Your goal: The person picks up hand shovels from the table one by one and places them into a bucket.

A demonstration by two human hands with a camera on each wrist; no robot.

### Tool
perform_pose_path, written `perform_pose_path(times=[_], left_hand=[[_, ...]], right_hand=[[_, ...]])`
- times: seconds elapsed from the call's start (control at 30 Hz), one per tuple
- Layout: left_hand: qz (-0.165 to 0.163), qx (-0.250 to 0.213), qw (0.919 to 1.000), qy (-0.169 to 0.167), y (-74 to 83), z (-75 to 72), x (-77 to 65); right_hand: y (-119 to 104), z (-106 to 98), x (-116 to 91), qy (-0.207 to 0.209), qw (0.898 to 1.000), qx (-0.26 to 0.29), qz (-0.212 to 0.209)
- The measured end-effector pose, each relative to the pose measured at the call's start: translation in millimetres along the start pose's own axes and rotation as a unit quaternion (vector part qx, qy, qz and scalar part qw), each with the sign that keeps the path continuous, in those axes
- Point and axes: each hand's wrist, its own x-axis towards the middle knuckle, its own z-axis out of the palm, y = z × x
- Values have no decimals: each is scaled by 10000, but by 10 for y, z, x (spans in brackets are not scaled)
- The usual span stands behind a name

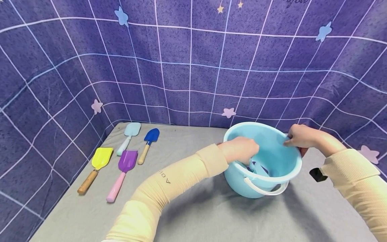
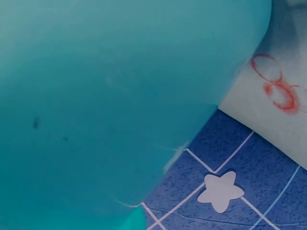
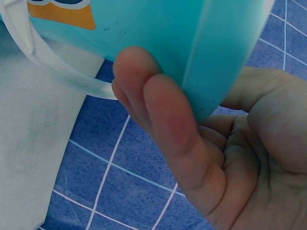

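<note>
A light-blue bucket (image 1: pixel 242 181) with a white handle (image 1: pixel 266 192) stands tilted at the right of the table. My right hand (image 1: pixel 302 137) grips its far right rim, fingers (image 3: pixel 168 115) outside the wall and thumb over the edge. My left hand (image 1: pixel 240 149) reaches over the near left rim into the bucket, fingers curled at a light-blue tool (image 1: pixel 258 168). That tool's upper part is hidden by the hand, and something purple shows beside it on the bottom. In the left wrist view the bucket's wall (image 2: pixel 110 96) fills most of the picture.
At the left of the grey-covered table (image 1: pixel 187 148) lie a yellow shovel (image 1: pixel 101 157), a purple shovel (image 1: pixel 128 160) with a pink handle, a pale-blue shovel (image 1: pixel 132 129) and a blue trowel (image 1: pixel 152 134). A purple-blue grid curtain (image 1: pixel 175 77) borders the back and sides.
</note>
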Motion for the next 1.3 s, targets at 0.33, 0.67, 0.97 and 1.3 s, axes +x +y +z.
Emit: perform_pose_path(times=[0.33,0.67,0.97,1.3], left_hand=[[24,205,9998,6,11,-53,-84],[42,331,9992,222,-40,-167,-221],[76,491,9971,574,-96,-273,-418],[-253,577,9914,1146,-202,-331,-727]], right_hand=[[0,-8,6,4,10000,24,0],[17,-10,16,72,10000,-30,-45],[17,5,10,39,10000,-27,-9],[19,-3,12,40,10000,-48,-16]])
